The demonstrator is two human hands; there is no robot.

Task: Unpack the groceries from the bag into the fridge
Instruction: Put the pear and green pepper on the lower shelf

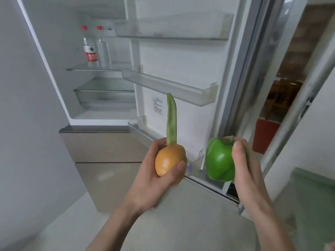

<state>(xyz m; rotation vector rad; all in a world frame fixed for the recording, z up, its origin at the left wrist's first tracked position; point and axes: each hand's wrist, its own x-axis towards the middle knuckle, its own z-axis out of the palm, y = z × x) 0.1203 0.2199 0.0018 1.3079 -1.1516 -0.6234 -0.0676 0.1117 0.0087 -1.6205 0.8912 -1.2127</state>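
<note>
My left hand [154, 178] grips an orange round fruit [168, 160] together with a long green bean pod [171, 120] that sticks straight up behind it. A green bell pepper [219, 160] is held in my right hand [244, 163], thumb over its top near the stem. Both hands are in front of the open fridge [54, 69], level with the lowest door bin [141, 129]. The grocery bag is not in view.
Two red-capped bottles [90, 49] stand on the fridge's glass shelf [94, 68], with a clear drawer [105, 96] below. The open door carries transparent bins [168, 86]. Closed lower drawers [101, 147] sit beneath. A green-topped surface [315, 192] is at the right.
</note>
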